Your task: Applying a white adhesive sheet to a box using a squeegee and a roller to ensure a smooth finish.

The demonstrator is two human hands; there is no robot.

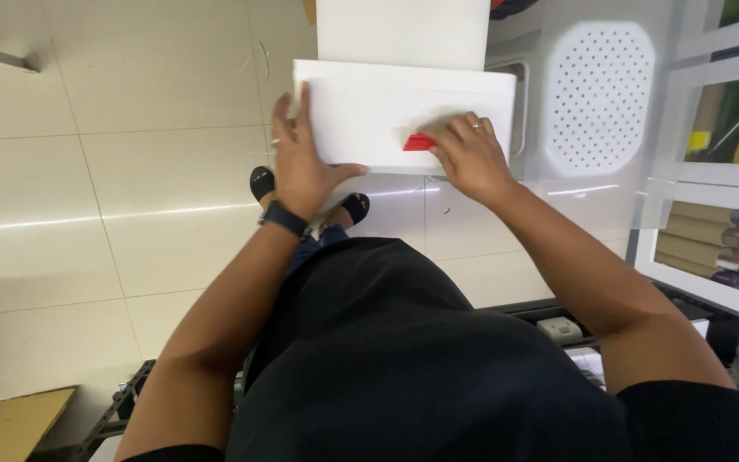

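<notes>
Fingers of the right hand [470,156] curl down onto a small red tool [419,142], pinching it flat against the face of a white box [387,107]; only the tool's left end shows past the fingertips. A ring sits on one finger of that hand. The left hand [301,162] lies spread and flat on the box's left part, fingers reaching up to its far left edge and thumb stretched right along the near edge, holding nothing but the box itself. A dark watch [284,218] wraps the left wrist. The box sits in the middle of the view, out in front of the person's black-clothed body. A second white box [399,30] stands just beyond it, touching its far side. Right of both is a white perforated panel [596,94], and further right a shelf unit [720,154] with rolls and coloured items. Below the box, black sandals [263,181] stand on pale floor tiles [130,171]. Cardboard [2,423] lies at the near left corner.
</notes>
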